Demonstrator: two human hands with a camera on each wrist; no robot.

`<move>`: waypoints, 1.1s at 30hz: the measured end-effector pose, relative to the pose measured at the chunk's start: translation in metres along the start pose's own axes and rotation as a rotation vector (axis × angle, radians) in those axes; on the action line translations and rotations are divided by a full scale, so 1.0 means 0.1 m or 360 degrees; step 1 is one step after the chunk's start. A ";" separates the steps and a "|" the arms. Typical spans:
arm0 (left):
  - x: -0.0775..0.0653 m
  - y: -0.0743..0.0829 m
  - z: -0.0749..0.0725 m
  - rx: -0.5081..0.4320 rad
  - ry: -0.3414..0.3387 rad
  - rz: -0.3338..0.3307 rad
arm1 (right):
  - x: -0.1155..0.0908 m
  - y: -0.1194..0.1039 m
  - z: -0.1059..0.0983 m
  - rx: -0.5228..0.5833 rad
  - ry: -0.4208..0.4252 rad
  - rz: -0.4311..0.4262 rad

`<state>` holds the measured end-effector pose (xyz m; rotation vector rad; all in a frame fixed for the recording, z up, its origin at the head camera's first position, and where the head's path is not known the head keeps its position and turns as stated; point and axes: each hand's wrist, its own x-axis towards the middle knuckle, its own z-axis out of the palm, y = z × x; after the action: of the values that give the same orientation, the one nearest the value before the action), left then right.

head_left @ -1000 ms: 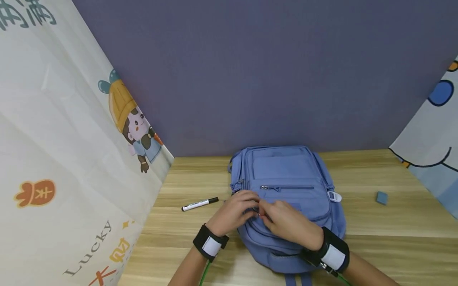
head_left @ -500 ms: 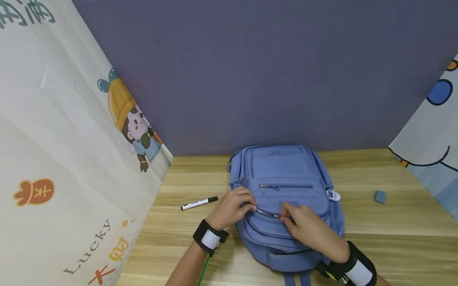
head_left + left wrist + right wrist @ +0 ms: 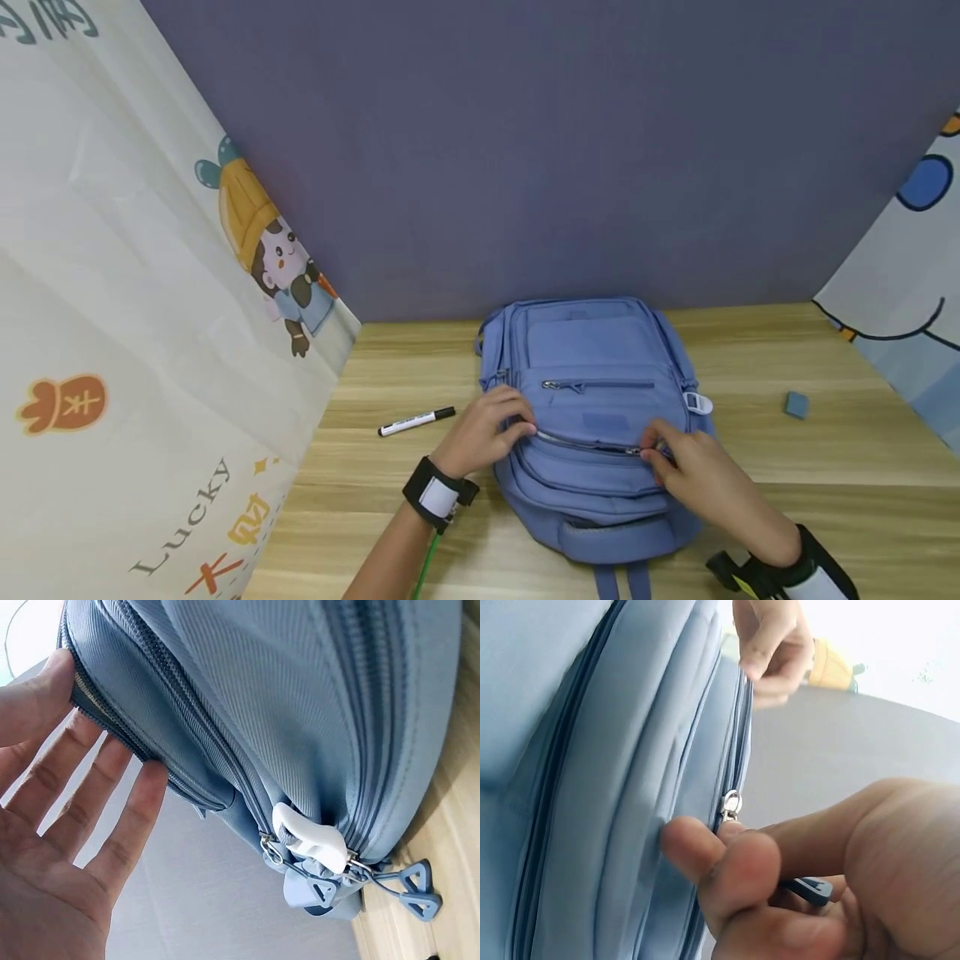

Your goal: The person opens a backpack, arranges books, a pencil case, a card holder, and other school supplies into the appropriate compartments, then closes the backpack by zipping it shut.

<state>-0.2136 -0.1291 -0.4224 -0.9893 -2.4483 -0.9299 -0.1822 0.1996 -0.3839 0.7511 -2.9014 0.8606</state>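
Observation:
A blue backpack [image 3: 577,343] lies on the wooden table with its front pockets facing up. At the left end of a curved front-pocket zipper, my left hand [image 3: 487,429] pinches the fabric edge between thumb and fingers; the left wrist view shows the thumb on one side of the zipper edge [image 3: 112,712] and fingertips on the other. My right hand [image 3: 693,467] pinches the zipper's pull tab near the right end. In the right wrist view the metal slider [image 3: 731,804] shows just beyond the fingertips, and the cord pull [image 3: 810,889] hangs partly hidden among the fingers. Between the hands the zipper's edges appear parted.
A black-capped white marker [image 3: 416,422] lies left of the backpack. To its right is a small blue block [image 3: 797,405]. A white clip [image 3: 698,403] hangs at the bag's right side. A dark panel [image 3: 585,150] stands behind, with printed cloths at both sides.
My right hand has drawn the zipper slider rightward along the front pocket, away from the left hand. The left hand has stayed at the zipper's left end.

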 end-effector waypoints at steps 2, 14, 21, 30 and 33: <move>0.00 0.00 -0.01 -0.0027 0.0004 -0.0019 | -0.02 0.06 -0.03 -0.0001 0.0005 0.0011; 0.03 -0.02 -0.02 -0.0121 0.0080 -0.0047 | -0.09 0.46 -0.22 -0.0079 0.0087 0.0077; 0.03 -0.01 -0.02 -0.0137 0.0087 -0.0064 | -0.08 0.64 -0.30 -0.0032 0.0044 0.0176; 0.03 -0.01 0.00 -0.0148 0.0086 -0.0050 | 0.00 0.76 -0.32 0.0032 -0.0003 0.0286; 0.02 -0.01 0.01 -0.0155 0.0088 -0.0017 | 0.02 0.79 -0.32 0.0018 0.0004 0.0279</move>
<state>-0.2162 -0.1281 -0.4221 -0.9693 -2.3848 -1.0746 -0.2237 0.2732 -0.3967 0.5008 -2.9974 0.8914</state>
